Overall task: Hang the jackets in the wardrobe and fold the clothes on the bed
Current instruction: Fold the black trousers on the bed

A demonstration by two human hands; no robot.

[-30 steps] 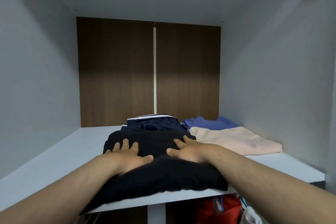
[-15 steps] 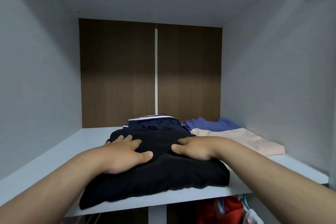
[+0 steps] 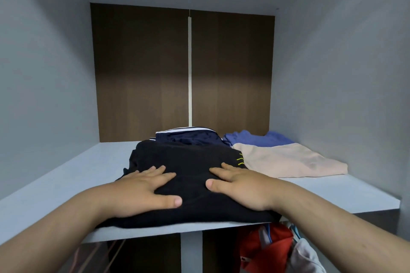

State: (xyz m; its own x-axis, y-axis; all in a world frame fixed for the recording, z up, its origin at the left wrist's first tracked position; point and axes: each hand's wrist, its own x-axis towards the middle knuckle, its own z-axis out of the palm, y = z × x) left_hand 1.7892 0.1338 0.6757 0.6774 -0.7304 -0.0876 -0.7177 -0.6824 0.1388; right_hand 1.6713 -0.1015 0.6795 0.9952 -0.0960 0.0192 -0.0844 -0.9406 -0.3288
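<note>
Low in the centre of the frame, a folded black garment lies on the wardrobe shelf, its near edge right at the shelf's front lip. Both hands lie flat on top of it and grip nothing. The left hand is on its near left part and the right hand on its near right, with fingers straight and spread and thumbs turned towards each other. Palms down like this suggest pressing and sliding rather than lifting. My judgement is that the bundle is being seated on the shelf and flattened so the fold holds. A few short yellow stitch marks show near its right edge.

Just behind it, touching or nearly so, sits a navy garment with white stripes. Towards the right of the frame a beige folded piece lies just beside the black one, with a blue-violet piece behind it. The folded clothes seem to be laid out in rows, front and back.

Pale grey walls and ceiling box in the compartment. Its back is a dark brown wood-grain panel split by a pale vertical strip. Below the shelf, at the lower right, a red jacket and something light grey show only in part, apparently hanging. A grey upright divider stands under the shelf's middle.
</note>
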